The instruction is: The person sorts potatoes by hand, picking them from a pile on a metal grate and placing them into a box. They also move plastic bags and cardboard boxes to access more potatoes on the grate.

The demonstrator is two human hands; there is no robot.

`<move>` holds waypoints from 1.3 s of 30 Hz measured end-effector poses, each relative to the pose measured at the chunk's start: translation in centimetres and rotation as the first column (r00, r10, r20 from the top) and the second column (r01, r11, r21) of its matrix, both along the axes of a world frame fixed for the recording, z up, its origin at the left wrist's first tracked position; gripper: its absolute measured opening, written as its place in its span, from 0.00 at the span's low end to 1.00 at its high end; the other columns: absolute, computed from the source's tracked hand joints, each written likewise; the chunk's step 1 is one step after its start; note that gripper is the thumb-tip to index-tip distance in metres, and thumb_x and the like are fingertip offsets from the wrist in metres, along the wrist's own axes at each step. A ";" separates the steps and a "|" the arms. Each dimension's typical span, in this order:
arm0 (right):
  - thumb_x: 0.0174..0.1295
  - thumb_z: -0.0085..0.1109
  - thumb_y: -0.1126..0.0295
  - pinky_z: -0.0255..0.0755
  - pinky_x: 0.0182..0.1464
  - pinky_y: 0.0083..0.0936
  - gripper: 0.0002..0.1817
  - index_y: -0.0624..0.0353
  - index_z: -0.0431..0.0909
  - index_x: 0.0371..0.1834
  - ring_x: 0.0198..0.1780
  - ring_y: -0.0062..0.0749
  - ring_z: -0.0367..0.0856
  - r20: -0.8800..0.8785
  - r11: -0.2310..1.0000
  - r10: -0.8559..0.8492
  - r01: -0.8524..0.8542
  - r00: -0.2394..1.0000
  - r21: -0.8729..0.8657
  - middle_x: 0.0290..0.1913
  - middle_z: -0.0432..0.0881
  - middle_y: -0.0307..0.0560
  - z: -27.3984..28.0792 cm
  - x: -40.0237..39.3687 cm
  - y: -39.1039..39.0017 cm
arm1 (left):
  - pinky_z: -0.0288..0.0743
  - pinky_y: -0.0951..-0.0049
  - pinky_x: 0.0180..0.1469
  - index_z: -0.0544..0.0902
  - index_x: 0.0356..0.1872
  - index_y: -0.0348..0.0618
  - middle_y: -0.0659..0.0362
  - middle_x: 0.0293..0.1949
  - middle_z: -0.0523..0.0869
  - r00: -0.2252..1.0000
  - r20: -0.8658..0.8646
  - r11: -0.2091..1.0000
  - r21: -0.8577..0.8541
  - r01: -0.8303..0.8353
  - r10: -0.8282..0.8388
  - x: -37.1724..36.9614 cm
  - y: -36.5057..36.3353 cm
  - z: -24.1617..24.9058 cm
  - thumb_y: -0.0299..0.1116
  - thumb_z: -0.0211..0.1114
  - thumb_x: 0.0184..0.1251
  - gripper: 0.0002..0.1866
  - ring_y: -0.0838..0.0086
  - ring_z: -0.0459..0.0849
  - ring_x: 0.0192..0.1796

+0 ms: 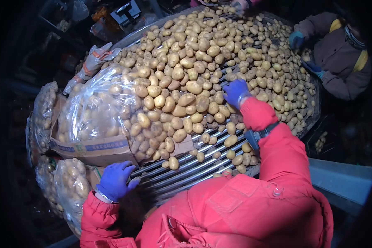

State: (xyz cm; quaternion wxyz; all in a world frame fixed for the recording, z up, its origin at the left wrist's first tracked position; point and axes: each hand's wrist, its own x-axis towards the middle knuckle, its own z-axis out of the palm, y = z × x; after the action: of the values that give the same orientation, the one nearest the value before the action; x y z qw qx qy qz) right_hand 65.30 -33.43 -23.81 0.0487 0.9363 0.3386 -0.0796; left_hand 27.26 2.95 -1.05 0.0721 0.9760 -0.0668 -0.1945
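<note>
My left hand (116,180), in a purple-blue glove, hovers by the lower corner of a cardboard box (93,149), fingers stretched and thumb apart, with nothing in it. Inside the box, clear plastic film (91,107) covers a mound of potatoes. My right hand (236,91), gloved the same way, reaches over the potato heap (186,74). Its fingers are apart and point down at the potatoes; their tips are partly hidden, and no held potato shows. Loose potatoes spill from the heap over metal rollers (182,173) in front of me.
Plastic bags of potatoes (72,184) stand at the left. A crumpled clear bag (93,62) lies behind the box. At the right, a co-worker (339,62) in a dark jacket has gloved hands at the heap. Another person's hand (240,6) shows at the top. A metal ledge (343,177) juts out lower right.
</note>
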 end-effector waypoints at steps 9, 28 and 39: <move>0.70 0.61 0.57 0.80 0.54 0.45 0.16 0.49 0.85 0.56 0.55 0.51 0.85 -0.138 0.798 -0.475 0.492 0.869 0.349 0.49 0.86 0.54 1.0 -0.1 -9.8 | 0.77 0.51 0.63 0.85 0.59 0.42 0.50 0.60 0.86 1.000 0.007 1.000 0.006 0.002 -0.002 -0.4 0.9 -0.9 0.51 0.71 0.66 0.27 0.51 0.85 0.59; 0.57 0.69 0.69 0.77 0.66 0.34 0.31 0.59 0.78 0.68 0.62 0.44 0.83 -0.135 0.760 -0.318 0.337 0.938 0.556 0.61 0.85 0.52 -11.2 21.2 -9.8 | 0.78 0.51 0.61 0.86 0.56 0.38 0.50 0.59 0.86 0.997 -0.039 0.997 -0.016 -0.070 0.069 0.1 1.4 -1.7 0.53 0.69 0.68 0.28 0.51 0.86 0.57; 0.60 0.68 0.75 0.78 0.45 0.21 0.18 0.60 0.86 0.55 0.45 0.22 0.81 -0.884 0.376 0.078 0.807 0.462 0.455 0.42 0.85 0.38 -4.6 9.8 -10.0 | 0.78 0.50 0.63 0.86 0.58 0.39 0.48 0.61 0.87 0.993 -0.079 0.996 -0.015 -0.088 0.087 0.2 1.3 -1.5 0.53 0.70 0.68 0.28 0.48 0.86 0.59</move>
State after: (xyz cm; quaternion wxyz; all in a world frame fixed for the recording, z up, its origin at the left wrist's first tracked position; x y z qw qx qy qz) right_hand 75.12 -43.39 -28.45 -0.6009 0.7303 0.0527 -0.3206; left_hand 27.45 4.24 -2.59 0.0923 0.9688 -0.0231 -0.2287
